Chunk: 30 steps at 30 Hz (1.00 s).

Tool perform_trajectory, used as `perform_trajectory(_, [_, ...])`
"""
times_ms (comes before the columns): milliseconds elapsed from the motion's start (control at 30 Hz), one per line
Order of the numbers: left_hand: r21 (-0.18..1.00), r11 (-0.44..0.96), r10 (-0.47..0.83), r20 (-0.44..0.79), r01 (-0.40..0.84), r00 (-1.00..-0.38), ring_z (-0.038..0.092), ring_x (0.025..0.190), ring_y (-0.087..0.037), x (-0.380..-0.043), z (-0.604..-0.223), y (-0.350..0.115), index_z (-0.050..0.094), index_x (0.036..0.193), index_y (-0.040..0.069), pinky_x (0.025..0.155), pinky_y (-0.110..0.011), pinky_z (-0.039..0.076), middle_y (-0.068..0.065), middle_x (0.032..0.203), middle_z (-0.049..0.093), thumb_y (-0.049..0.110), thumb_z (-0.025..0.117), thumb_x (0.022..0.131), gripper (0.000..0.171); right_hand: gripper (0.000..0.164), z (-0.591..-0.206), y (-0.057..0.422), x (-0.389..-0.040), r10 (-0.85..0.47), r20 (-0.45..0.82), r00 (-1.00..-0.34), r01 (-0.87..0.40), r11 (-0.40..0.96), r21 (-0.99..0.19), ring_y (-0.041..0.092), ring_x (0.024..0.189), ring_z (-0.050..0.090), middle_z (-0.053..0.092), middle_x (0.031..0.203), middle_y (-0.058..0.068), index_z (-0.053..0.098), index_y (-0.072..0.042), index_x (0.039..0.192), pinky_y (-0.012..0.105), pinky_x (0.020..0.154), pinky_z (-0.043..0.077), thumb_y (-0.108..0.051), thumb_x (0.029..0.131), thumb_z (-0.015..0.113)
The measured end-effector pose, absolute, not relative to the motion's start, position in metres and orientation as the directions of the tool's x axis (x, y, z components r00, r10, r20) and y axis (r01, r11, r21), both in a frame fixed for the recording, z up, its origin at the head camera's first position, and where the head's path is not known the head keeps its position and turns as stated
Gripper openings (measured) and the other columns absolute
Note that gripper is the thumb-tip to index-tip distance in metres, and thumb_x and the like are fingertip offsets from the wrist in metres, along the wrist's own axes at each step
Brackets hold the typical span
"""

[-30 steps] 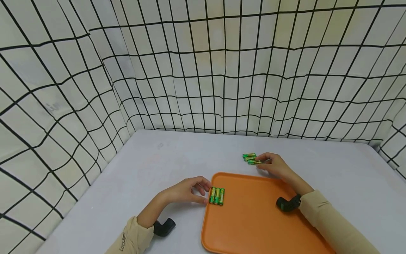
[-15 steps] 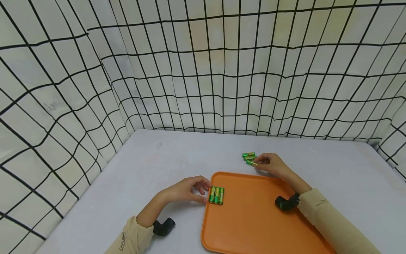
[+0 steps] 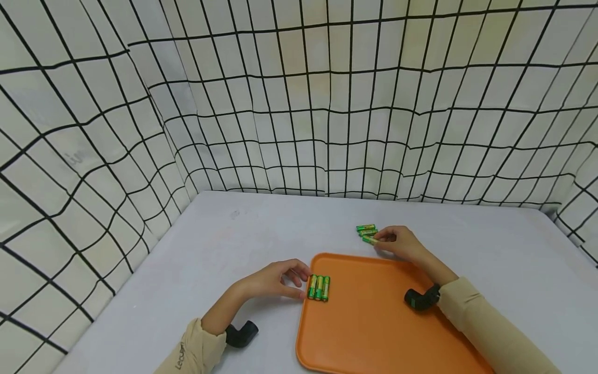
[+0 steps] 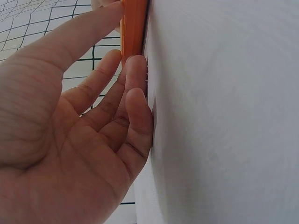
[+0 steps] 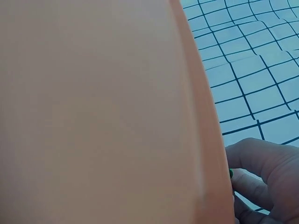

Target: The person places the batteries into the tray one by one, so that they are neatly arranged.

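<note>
Three green batteries (image 3: 318, 288) lie side by side inside the orange tray (image 3: 369, 322), along its left rim. My left hand (image 3: 280, 280) rests at that rim, thumb and fingertips against the tray edge, fingers relaxed; the left wrist view shows the palm (image 4: 70, 154) with no battery in it. Beyond the tray's far rim, my right hand (image 3: 402, 244) pinches the right end of a green battery (image 3: 370, 240). Two more batteries (image 3: 366, 229) lie just behind that one. In the right wrist view the tray hides most of the pinched battery; a speck of green shows by the fingers (image 5: 252, 158).
A white-covered table (image 3: 224, 239) lies under everything. White sheeting with a black grid net (image 3: 299, 104) encloses the back and sides. The right forearm (image 3: 486, 322) passes over the tray's right part. A black curved piece sits at each wrist.
My right hand has turned the nearest battery so it lies at a slant and shifted it slightly left. The left hand and the batteries in the tray stay put.
</note>
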<state>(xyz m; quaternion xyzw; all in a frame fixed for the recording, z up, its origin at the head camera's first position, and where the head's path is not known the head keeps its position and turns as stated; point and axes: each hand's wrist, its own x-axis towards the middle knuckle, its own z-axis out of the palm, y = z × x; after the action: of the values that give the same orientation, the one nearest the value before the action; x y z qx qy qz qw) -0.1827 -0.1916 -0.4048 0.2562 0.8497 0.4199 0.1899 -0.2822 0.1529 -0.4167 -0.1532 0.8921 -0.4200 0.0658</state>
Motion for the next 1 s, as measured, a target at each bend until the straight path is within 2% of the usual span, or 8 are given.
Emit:
perform_trajectory(200, [0.810,0.518,0.591,-0.106,0.276,-0.799,0.058,0.098,-0.018,-0.182,-0.404,-0.192,0.059,0.121,0.010,0.078,-0.028,0.042,-0.002,0.110,0.061,0.018,0.077,0.086,0.041,0.028,-0.411,0.152,-0.278,-0.307,-0.045,-0.951,-0.158,0.605,-0.781,0.016,0.075,0.052,0.062,0.089,0.007,0.068,0.004,0.108,0.027,0.062,0.045,-0.016,0.088,0.070])
perform_trajectory(533, [0.808,0.514,0.602,-0.100,0.289,-0.792,0.058,0.098,-0.017,-0.183,-0.404,-0.191,0.059,0.121,0.010,0.077,-0.028,0.042,-0.001,0.109,0.061,0.018,0.076,0.086,0.040,0.031,-0.409,0.153,-0.272,-0.263,-0.110,-0.958,-0.065,0.578,-0.814,0.017,0.078,0.054,0.065,0.099,0.010,0.068,0.003,0.112,0.027,0.065,0.045,-0.019,0.090,0.069])
perform_trajectory(767, [0.810,0.515,0.597,-0.103,0.282,-0.796,0.057,0.097,-0.017,-0.182,-0.404,-0.191,0.059,0.121,0.010,0.077,-0.027,0.042,-0.001,0.109,0.061,0.018,0.076,0.086,0.041,0.030,-0.408,0.152,-0.266,-0.284,-0.096,-0.954,-0.077,0.542,-0.837,0.017,0.080,0.054,0.066,0.100,0.010,0.068,0.003,0.113,0.026,0.066,0.047,-0.017,0.091,0.068])
perform_trajectory(1000, [0.810,0.514,0.599,-0.102,0.283,-0.794,0.058,0.097,-0.017,-0.182,-0.403,-0.192,0.059,0.121,0.009,0.077,-0.028,0.042,-0.001,0.109,0.061,0.018,0.076,0.086,0.041,0.030,-0.407,0.148,-0.259,-0.337,-0.064,-0.939,-0.132,0.527,-0.840,0.018,0.090,0.059,0.067,0.106,0.012,0.067,0.004,0.112,0.026,0.073,0.051,-0.018,0.092,0.067])
